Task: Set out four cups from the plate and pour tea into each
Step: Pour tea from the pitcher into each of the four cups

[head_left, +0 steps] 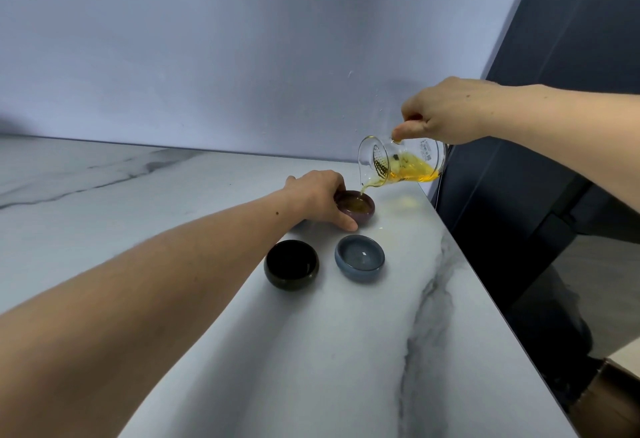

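Note:
My right hand (446, 112) grips a clear glass pitcher (403, 160) by its handle and tilts it to the left. Amber tea runs from its spout into a purple cup (358, 209) below. My left hand (317, 200) wraps around the left side of that purple cup, which stands on the marble counter (173, 223). Nearer to me stand a black cup (291, 264) and a blue-grey cup (360, 257), side by side; liquid glints in both. No plate and no fourth cup are in view.
The counter's right edge (460, 250) runs diagonally just right of the cups, with a dark floor below it. A pale wall (242, 57) rises behind the counter. A yellow glint lies on the counter under the pitcher.

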Tool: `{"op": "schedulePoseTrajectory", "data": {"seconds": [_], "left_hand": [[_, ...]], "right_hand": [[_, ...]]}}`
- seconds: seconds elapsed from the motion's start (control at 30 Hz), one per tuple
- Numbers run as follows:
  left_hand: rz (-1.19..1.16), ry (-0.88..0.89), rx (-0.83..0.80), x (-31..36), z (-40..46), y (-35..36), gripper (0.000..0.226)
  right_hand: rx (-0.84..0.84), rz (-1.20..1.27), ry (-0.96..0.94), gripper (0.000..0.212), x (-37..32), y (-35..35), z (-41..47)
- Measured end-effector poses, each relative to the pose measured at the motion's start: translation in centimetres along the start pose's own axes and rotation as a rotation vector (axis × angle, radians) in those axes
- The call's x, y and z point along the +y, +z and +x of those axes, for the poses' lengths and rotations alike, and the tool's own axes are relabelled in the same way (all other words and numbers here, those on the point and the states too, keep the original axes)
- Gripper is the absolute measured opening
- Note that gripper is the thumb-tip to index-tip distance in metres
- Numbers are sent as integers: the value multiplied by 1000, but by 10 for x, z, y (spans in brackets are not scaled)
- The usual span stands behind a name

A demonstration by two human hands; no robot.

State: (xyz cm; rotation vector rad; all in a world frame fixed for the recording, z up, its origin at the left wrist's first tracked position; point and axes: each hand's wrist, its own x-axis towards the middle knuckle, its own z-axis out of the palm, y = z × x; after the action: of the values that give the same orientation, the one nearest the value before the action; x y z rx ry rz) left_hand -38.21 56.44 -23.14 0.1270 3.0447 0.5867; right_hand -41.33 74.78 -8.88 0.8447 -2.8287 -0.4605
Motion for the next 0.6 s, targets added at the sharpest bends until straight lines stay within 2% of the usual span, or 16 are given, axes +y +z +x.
{"op": "schedulePoseTrajectory", "data": {"seconds": [0.23,0.43,0.6], "left_hand": [[12,2,-5,-1,2,0,75],[4,6,-17,-1,1,-1,76],[3,-6,-37,2,-4,-7,90]], "right_hand": [[-52,162,53,43,5,18,-12],[-66,388,179,48,11,43,-26],[-91,641,289,44,12,58,-39]]}}
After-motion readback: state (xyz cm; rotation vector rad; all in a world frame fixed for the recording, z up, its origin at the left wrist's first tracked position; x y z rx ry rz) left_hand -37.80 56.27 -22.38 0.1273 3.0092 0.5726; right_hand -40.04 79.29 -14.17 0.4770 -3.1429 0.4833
